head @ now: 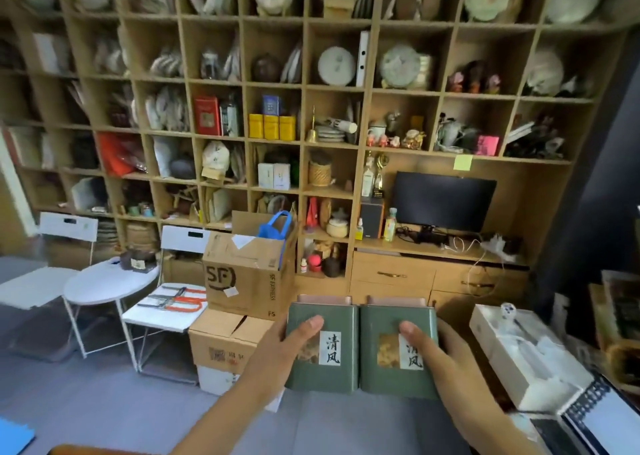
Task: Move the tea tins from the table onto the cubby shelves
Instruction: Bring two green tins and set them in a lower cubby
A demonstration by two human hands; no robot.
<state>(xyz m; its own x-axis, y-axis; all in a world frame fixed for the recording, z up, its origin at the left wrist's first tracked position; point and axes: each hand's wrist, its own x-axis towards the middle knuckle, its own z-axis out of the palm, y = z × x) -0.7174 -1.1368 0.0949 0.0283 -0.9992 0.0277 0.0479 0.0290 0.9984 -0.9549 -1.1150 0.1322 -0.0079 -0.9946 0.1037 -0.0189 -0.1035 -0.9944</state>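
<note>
Fingers: each thumb lies flat across the front of a tin while the other fingers wrap behind, out of sight; the left hand (284,347) holds the left tin (322,347) and the right hand (440,354) holds the right tin (398,349).
Where the tins are: both are lifted off any counter and carried side by side, edges touching, low in the view and well apart from the cubby shelves (304,87) ahead.
Why held so: pressing the two together likely steadies them as one block, so both can travel in a single trip.
Which way they point: labelled faces turn up toward the camera, lids away toward the shelves; each tin's long axis runs from the person outward, tilted up a little at the far end.
Likely destination: cannot tell which cubby; most already hold things, such as the yellow tins (272,126) in a middle compartment.
In the way: stacked cardboard boxes (247,274) stand between the person and the lower shelves, so a reach over or around them seems needed.
Beside: a white box (526,354) lies to the right.
</note>
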